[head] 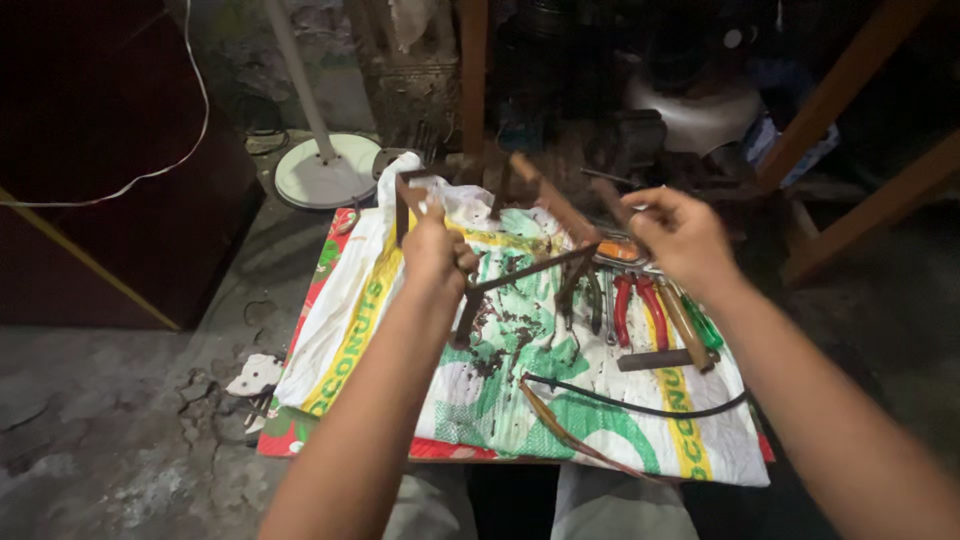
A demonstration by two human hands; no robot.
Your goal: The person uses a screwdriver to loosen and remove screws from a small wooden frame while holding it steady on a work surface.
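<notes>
Both forearms reach out from the near edge over the sack-covered counter (pixel 520 420). The left hand (pixel 437 255) is clenched round the rusty metal frame (pixel 520 270), held up above the sack; its long bar slants up and rightward toward the right hand (pixel 680 232), whose fingers (pixel 640 208) pinch the frame's far end above the red-handled pliers (pixel 640 310).

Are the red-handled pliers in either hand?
No, the red-handled pliers lie on the printed sack, while both hands grip a rusty metal frame.
</notes>
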